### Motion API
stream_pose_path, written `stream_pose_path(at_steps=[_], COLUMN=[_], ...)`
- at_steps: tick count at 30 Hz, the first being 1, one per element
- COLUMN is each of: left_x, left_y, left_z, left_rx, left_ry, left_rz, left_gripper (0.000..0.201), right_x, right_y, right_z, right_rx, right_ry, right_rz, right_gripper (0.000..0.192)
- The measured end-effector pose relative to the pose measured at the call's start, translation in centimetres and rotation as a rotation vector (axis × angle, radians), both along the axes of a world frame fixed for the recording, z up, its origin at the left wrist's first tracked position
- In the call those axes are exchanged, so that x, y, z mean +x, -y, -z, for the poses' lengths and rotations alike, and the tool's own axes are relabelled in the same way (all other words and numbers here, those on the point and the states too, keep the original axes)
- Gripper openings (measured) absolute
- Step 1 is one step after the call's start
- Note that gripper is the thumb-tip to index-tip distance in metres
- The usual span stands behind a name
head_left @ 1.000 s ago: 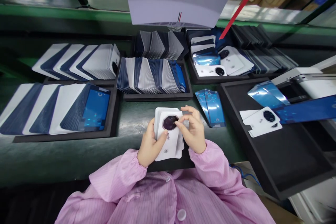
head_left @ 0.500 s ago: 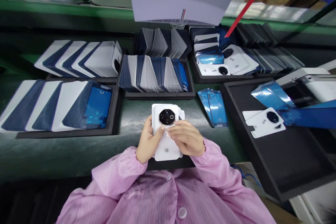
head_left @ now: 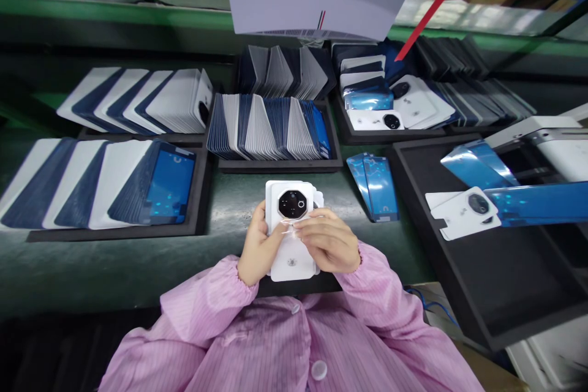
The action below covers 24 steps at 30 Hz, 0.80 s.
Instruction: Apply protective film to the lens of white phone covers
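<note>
The green counter (head_left: 114, 275) carried six black trays that could be made out. Four of them, two at the left (head_left: 110, 234) and two in the middle (head_left: 280, 165), held slanted rows of white and dark blue covers, too many to count. A fifth at the back right (head_left: 395, 133) held more covers, two of them lying face up with dark round lenses showing. The sixth and largest tray (head_left: 505, 282) at the right held two white covers (head_left: 459, 214) overlapped and two shiny blue films (head_left: 473, 165). Two more blue films (head_left: 374, 187) lay on the counter between the trays. Just in front of the pink coat (head_left: 285, 343), the left hand (head_left: 260, 248) gripped a small stack of white covers (head_left: 291, 257) from the left edge, its grip wrapped around the stack; how many were in it could not be told. The right hand (head_left: 328, 245) lay over the top cover with its fingertips (head_left: 298, 229) pinched narrow on a thin clear film just below the one black lens (head_left: 292, 203).
</note>
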State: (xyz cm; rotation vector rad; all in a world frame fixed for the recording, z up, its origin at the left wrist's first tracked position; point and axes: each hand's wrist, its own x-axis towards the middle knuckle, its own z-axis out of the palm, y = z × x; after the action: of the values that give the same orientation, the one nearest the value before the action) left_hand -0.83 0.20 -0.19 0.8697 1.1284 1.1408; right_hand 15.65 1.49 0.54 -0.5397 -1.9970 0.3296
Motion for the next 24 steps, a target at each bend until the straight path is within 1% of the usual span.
stream_pose_path(at_steps=[10,12,13,15,17,19,20,21,22,24], left_x=[-0.01,0.03,0.06,0.11,0.16,0.18,0.19,0.19,0.19,0.21], left_y=[0.05,0.06,0.05,0.05,0.07,0.13,0.17,0.21,0.25,0.28], left_z=[-0.23,-0.26,-0.26,-0.22,-0.16,-0.14,-0.16,-0.19,-0.24,-0.34], left_rx=[-0.029,-0.051,-0.059,-0.069,-0.075,-0.089,-0.097,-0.102,-0.102,-0.089], left_ry=[0.027,0.056,0.069,0.097,0.121,0.14,0.146,0.151,0.155,0.166], left_rz=[-0.004,-0.003,-0.003,-0.002,0.003,0.014,0.022,0.03,0.038,0.052], left_gripper=[0.044,0.045,0.045,0.046,0.046,0.047,0.048,0.048,0.049,0.049], right_x=[-0.05,-0.02,0.02,0.15,0.31,0.42,0.43,0.41,0.36,0.3], right_y=[0.09,0.18,0.21,0.23,0.19,0.13,0.11,0.09,0.09,0.06], right_z=[0.01,0.05,0.05,0.02,-0.01,0.0,0.03,0.06,0.1,0.15], right_rx=[-0.007,-0.016,-0.028,-0.093,-0.224,-0.372,-0.431,-0.473,-0.5,-0.517], right_ry=[-0.001,-0.016,-0.02,-0.004,0.044,0.094,0.101,0.095,0.071,-0.039], right_rz=[0.038,0.08,0.126,0.257,0.375,0.415,0.411,0.401,0.39,0.396], right_gripper=[0.026,0.029,0.031,0.037,0.053,0.071,0.075,0.074,0.068,0.052])
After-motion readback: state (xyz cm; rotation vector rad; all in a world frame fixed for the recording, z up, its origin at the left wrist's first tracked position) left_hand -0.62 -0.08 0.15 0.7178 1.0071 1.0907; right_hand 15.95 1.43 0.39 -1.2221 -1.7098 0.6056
